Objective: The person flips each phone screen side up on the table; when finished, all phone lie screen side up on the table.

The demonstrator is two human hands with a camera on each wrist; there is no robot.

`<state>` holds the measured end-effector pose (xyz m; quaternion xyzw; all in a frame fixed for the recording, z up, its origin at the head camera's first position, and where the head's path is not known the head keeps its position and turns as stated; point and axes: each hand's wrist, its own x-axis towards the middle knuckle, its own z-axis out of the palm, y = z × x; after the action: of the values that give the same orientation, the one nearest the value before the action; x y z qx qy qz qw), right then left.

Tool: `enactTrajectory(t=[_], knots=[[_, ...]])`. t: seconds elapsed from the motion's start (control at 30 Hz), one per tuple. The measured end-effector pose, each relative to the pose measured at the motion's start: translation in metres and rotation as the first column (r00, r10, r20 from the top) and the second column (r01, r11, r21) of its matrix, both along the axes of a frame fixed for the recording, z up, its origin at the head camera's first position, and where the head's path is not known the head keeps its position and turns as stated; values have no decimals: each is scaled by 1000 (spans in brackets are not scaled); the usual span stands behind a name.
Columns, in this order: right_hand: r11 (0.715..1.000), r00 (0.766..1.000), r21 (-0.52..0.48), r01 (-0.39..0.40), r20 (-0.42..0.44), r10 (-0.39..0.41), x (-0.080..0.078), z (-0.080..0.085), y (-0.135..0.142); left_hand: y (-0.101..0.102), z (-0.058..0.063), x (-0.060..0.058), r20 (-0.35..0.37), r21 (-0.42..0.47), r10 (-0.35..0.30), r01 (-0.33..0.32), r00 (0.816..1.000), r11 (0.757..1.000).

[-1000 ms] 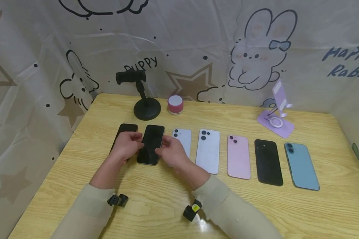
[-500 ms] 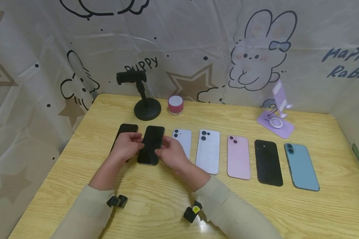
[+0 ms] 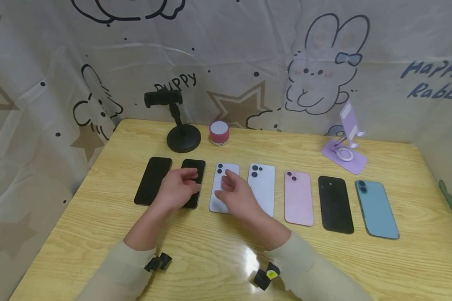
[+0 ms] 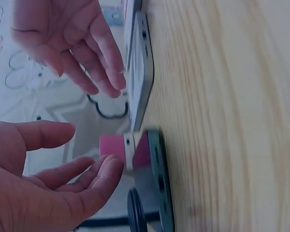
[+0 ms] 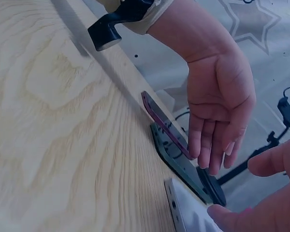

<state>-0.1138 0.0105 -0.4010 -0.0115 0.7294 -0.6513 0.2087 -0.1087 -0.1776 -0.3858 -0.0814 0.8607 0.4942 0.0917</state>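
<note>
In the head view my left hand [image 3: 177, 190] hovers over a dark phone [image 3: 196, 165], hiding its middle. Left of it lies another black-screened phone [image 3: 150, 184]. My right hand [image 3: 242, 196] is above a pale phone [image 3: 217, 205] with its camera side up, and partly covers a white phone [image 3: 264, 188] beside it. Both hands have relaxed, slightly bent fingers and hold nothing. The left wrist view shows the left hand [image 4: 53, 186] raised off the green-edged dark phone [image 4: 160, 183]. In the right wrist view, the right hand [image 5: 266, 208] is above the pale phone [image 5: 188, 212].
Further right in the row lie a pink phone [image 3: 299, 200], a black phone [image 3: 336, 205] and a blue phone [image 3: 378, 209]. Along the back stand a black phone stand [image 3: 183, 138], a small pink speaker [image 3: 219, 133] and a purple folding stand [image 3: 348, 125]. A printed curtain hangs behind.
Both hands have let go of the second dark phone's sides and shifted right. The left moved off the leftmost phone, uncovering it; the right now hovers over the pale phones.
</note>
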Motion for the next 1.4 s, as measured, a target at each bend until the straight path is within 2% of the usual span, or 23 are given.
enactTrajectory(t=[0.17, 0.33, 0.53, 0.73, 1.03, 1.27, 1.4], knots=[[1000, 1000, 16, 27, 3, -27, -1, -2, 19, 19, -5, -2, -5, 58, -21, 21, 1000, 998], [999, 999, 7, 44, 2, -44, -3, -5, 34, 37, -8, -4, 38, 95, 36, -39, 999, 995], [999, 1000, -24, 25, 13, -24, -4, -9, 38, 51, -13, -5, 90, 80, 81, -88, 993, 993], [998, 997, 9, 59, -42, -59, -1, -10, 33, 60, -14, -4, 102, 97, 115, -125, 988, 987], [992, 992, 31, 121, -32, -120, 1, -8, 28, 65, -13, -4, 81, 174, 235, -245, 969, 954], [983, 985, 69, 171, -32, -169, -2, -9, 23, 63, -18, -3, 83, 257, 271, -284, 959, 924], [979, 982, 68, 191, -25, -189, -3, -8, 22, 62, -18, -3, 82, 276, 293, -304, 953, 912]])
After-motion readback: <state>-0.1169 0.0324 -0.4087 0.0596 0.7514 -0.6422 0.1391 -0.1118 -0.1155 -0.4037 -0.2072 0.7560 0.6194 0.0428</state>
